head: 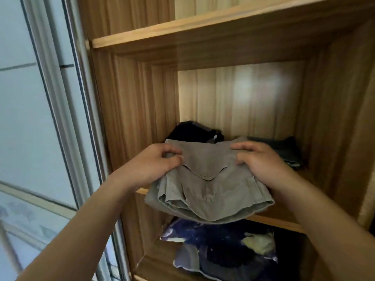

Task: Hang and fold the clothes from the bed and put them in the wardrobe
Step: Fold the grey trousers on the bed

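Between left hand and right hand: folded garment, gripped.

Folded garment: taupe-grey, plain.
Wardrobe: light brown w/ vertical wood grain.
Rear item: black.
Right-side item: dk grey-green.
Lower bundle: navy, purple edges, yellow-green patch (print unclear).
Door panel: pale blue-grey.
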Available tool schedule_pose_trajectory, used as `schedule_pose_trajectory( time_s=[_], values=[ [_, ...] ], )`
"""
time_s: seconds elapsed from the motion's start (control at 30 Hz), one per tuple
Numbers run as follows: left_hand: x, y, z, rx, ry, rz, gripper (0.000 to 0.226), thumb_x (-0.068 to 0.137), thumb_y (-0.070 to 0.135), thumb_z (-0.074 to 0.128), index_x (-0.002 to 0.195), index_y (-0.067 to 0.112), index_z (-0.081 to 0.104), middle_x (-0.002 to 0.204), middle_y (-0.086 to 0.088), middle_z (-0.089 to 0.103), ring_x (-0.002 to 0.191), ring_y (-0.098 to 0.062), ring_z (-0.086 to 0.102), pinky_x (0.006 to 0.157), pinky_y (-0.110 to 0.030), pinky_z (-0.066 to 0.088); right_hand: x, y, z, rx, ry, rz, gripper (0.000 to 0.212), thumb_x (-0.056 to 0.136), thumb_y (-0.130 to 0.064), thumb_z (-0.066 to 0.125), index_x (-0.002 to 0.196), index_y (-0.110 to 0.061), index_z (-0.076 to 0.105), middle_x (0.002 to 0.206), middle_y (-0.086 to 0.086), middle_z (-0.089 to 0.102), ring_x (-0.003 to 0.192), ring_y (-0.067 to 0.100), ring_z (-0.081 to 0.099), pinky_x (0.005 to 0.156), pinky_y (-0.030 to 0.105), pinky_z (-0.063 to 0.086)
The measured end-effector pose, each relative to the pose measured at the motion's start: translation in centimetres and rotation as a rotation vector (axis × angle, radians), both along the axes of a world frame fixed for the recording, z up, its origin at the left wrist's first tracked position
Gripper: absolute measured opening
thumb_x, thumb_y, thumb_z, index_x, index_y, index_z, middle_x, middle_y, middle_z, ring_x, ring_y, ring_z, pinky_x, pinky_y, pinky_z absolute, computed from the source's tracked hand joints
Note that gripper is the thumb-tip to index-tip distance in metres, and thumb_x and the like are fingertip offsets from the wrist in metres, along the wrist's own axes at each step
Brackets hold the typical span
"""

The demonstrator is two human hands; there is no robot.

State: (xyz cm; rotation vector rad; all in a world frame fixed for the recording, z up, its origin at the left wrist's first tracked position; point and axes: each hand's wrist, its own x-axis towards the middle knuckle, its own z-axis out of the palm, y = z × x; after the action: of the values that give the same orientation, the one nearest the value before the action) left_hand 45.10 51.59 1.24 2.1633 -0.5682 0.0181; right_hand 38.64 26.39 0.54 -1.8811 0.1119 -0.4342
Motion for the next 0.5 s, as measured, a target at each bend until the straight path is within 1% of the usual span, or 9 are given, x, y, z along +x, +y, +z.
schedule_pose_trajectory(
  time_s=[0.03,0.07,0.17,0.23,0.27,0.3,0.37,0.43,0.5],
  values=[
    [1.2,-0.6,0.2,0.001,0.006,-0.022,0.023,0.091,0.043,0.069,0.114,0.038,0.072,0.116,0.013,0.070,0.106,-0.003,0.065,0.099,-0.030,0.051,0.1,-0.3,0.0,0.024,0.006,-0.033,0.037,0.085,-0.006,0.061,0.112,-0.029,0.072,0.099,-0.011,0.066,0.083,0.003,0.063,0.059,0.019,0.047],
    [2.4,-1.2,0.3,0.004,0.015,-0.048,0.025,0.090,0.043,0.069,0.115,0.038,0.071,0.116,0.013,0.069,0.105,-0.003,0.065,0.099,-0.029,0.052,0.1,-0.6,-0.1,0.047,0.006,-0.064,0.039,0.085,-0.006,0.060,0.113,-0.029,0.072,0.100,-0.011,0.067,0.085,0.005,0.064,0.059,0.019,0.047],
    [5.1,-3.4,0.0,-0.008,0.068,-0.159,0.029,0.084,0.045,0.073,0.112,0.039,0.071,0.113,0.011,0.071,0.100,-0.004,0.069,0.096,-0.031,0.054,-0.1,-1.6,-0.4,0.104,-0.002,-0.135,0.040,0.085,-0.005,0.059,0.113,-0.030,0.071,0.099,-0.011,0.066,0.085,0.004,0.064,0.052,0.010,0.047],
    [6.4,-4.5,-0.6,-0.040,0.090,-0.213,0.033,0.076,0.047,0.073,0.108,0.039,0.071,0.112,0.010,0.072,0.098,-0.004,0.070,0.093,-0.031,0.056,-0.1,-2.1,-0.5,0.123,0.011,-0.166,0.040,0.085,-0.005,0.058,0.114,-0.030,0.071,0.102,-0.008,0.068,0.087,0.008,0.065,0.056,0.013,0.049],
    [6.9,-5.0,-0.9,-0.048,0.093,-0.229,0.033,0.074,0.047,0.073,0.106,0.041,0.071,0.112,0.010,0.071,0.095,-0.002,0.070,0.088,-0.026,0.056,0.0,-2.4,-0.6,0.130,0.014,-0.175,0.041,0.085,-0.004,0.058,0.116,-0.029,0.071,0.104,-0.005,0.068,0.089,0.010,0.066,0.059,0.016,0.050],
    [7.4,-5.4,-1.2,-0.049,0.091,-0.244,0.029,0.074,0.047,0.073,0.103,0.043,0.070,0.111,0.012,0.071,0.090,0.002,0.069,0.081,-0.020,0.056,0.1,-2.7,-0.6,0.134,0.014,-0.186,0.042,0.085,-0.004,0.058,0.117,-0.027,0.071,0.104,-0.004,0.068,0.089,0.011,0.067,0.062,0.018,0.050],
    [8.2,-6.0,-1.6,-0.046,0.093,-0.261,0.024,0.081,0.043,0.073,0.104,0.046,0.068,0.109,0.015,0.069,0.085,0.007,0.068,0.069,-0.012,0.052,0.5,-3.1,-0.6,0.125,0.005,-0.204,0.041,0.085,-0.001,0.057,0.115,-0.025,0.071,0.101,-0.004,0.070,0.083,0.008,0.069,0.058,0.015,0.051],
    [9.0,-6.3,-1.6,-0.042,0.095,-0.267,0.026,0.085,0.038,0.072,0.110,0.043,0.067,0.111,0.013,0.067,0.088,0.004,0.068,0.070,-0.013,0.052,0.9,-3.3,-0.6,0.131,-0.012,-0.219,0.040,0.085,0.000,0.057,0.111,-0.026,0.072,0.099,-0.003,0.071,0.079,0.006,0.069,0.054,0.012,0.050],
    [9.6,-6.5,-1.3,-0.044,0.087,-0.263,0.030,0.087,0.034,0.072,0.116,0.040,0.067,0.113,0.012,0.066,0.095,-0.001,0.067,0.073,-0.015,0.051,1.5,-3.4,-0.6,0.143,-0.023,-0.225,0.040,0.086,0.000,0.057,0.114,-0.025,0.072,0.100,-0.001,0.072,0.084,0.009,0.070,0.056,0.015,0.051]
  ],
)
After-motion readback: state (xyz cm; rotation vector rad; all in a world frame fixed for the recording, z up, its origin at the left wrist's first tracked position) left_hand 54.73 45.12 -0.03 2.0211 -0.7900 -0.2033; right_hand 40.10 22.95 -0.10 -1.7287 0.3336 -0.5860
